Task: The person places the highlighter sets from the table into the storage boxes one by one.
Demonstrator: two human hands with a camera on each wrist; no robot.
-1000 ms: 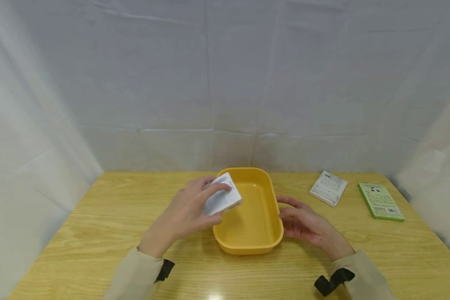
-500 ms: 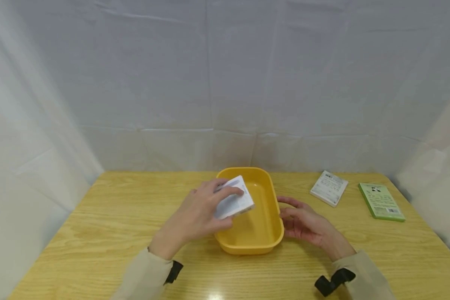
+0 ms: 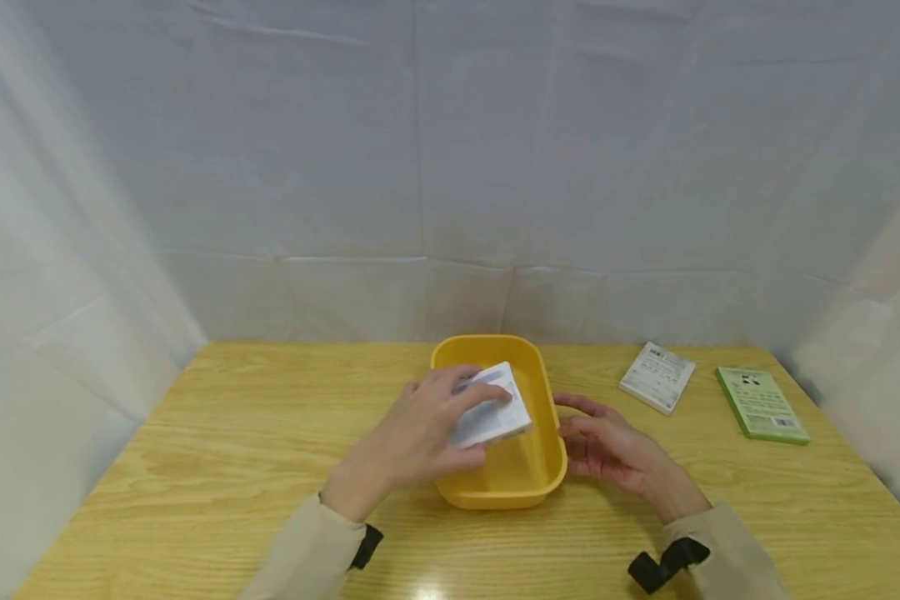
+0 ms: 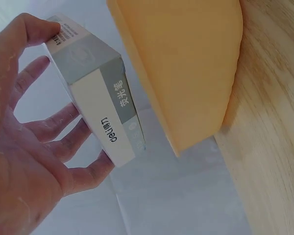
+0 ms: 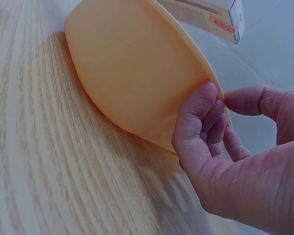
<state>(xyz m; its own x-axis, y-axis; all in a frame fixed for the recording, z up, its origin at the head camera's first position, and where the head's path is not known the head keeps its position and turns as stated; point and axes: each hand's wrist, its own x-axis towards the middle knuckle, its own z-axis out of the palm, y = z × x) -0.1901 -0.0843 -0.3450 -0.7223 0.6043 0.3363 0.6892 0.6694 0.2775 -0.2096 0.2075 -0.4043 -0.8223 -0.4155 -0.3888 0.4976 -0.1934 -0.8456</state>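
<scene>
My left hand (image 3: pixel 425 427) grips a small white and grey highlighter box (image 4: pixel 95 83) marked "deli" by its edges, thumb on one side and fingers on the other. In the head view the box is held tilted over the yellow plastic bin (image 3: pixel 521 467). The left wrist view has the box above the bin's rim, apart from it. At the bin's right side, my right hand (image 3: pixel 615 450) pinches the rim: fingertips (image 5: pixel 206 93) curl against the outer wall and the thumb meets the edge. The bin stands upright on the table; part of its inside is hidden behind my left hand.
On the wooden table (image 3: pixel 270 433), right of the bin, lie a white printed pack (image 3: pixel 657 377) and a green-edged pack (image 3: pixel 762 404) with a panda picture. A pale sheet (image 3: pixel 465 167) hangs behind the table's far edge and along both sides.
My left hand has moved right with the highlighter box, from the bin's left rim to over its middle, and slightly lower. The right hand and the bin have stayed in place.
</scene>
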